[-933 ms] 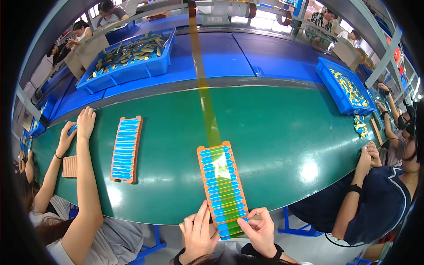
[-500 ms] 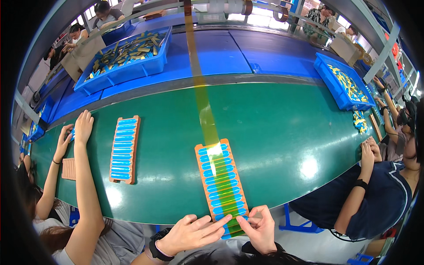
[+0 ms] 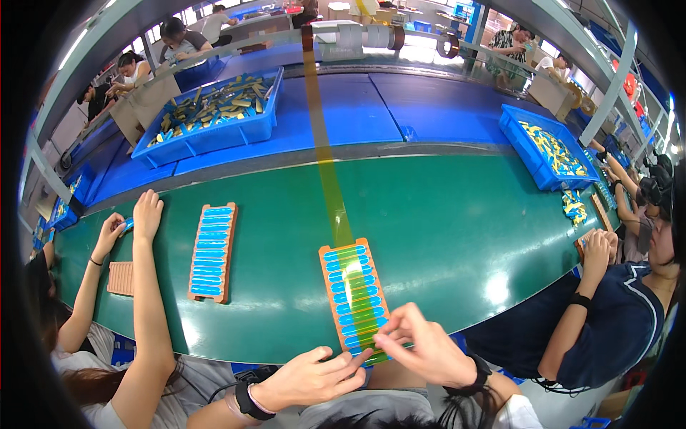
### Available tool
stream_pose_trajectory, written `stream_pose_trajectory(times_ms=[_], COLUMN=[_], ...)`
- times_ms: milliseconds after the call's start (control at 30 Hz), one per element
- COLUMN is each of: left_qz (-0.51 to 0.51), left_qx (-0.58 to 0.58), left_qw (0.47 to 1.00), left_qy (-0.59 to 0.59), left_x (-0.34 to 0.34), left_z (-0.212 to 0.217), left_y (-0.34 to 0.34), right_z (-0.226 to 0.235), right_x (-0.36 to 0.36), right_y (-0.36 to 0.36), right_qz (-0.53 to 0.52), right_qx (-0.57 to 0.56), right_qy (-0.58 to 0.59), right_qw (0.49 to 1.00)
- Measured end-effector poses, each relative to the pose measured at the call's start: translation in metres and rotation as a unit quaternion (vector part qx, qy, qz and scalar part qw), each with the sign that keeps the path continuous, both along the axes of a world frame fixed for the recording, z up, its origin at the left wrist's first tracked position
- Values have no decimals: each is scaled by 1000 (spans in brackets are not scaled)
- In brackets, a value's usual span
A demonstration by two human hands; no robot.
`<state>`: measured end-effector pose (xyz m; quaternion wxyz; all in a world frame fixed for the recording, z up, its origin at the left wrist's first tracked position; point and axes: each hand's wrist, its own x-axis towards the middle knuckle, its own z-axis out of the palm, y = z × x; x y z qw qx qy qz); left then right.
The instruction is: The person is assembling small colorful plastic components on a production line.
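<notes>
Head view: left hand (image 3: 309, 377) lies flat, fingers spread, fingertips touching the near end of the orange tray (image 3: 355, 299) of blue parts on the green counter (image 3: 457, 236). Right hand (image 3: 426, 350) just right of it, grip pinched on the near end of the yellow tape strip (image 3: 330, 187); the exact pinch point is probably at the tray's near edge, fingers hide it. Tape runs away from both hands, over the tray's middle and across the counter. Second orange tray (image 3: 212, 252) sits well left of the left hand, beside a neighbour's forearm (image 3: 148, 286). Blue bins (image 3: 214, 136) far beyond, another blue bin (image 3: 550, 146) up right.
</notes>
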<state>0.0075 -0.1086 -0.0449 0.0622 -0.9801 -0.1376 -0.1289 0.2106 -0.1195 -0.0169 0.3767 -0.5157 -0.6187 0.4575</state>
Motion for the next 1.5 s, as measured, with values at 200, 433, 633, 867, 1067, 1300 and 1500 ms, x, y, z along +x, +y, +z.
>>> stream_pose_trajectory(times_ms=[200,433,633,867,1067,1300,1500], left_qz=[-11,349,203,230,216,285,461], left_qx=[-141,-537,-705,-643,-634,-565,-355], left_qw=[990,651,509,611,618,670,797], left_qy=[-29,-407,-450,-401,-412,-388,-158], left_x=[6,37,37,41,48,41,41], left_z=[16,24,4,-2,-11,-20,5], left_y=[11,137,184,179,177,174,159], right_z=[4,6,5,13,9,14,7], right_x=[-9,-12,-19,-21,-40,-34,29], right_y=[10,9,10,44,110,140,127], right_qz=[97,108,123,123,57,-9,-31], right_qx=[28,59,45,49,90,65,55], right_qy=[-145,-187,-199,-196,-269,-282,-321], right_qw=[984,975,971,972,957,957,945])
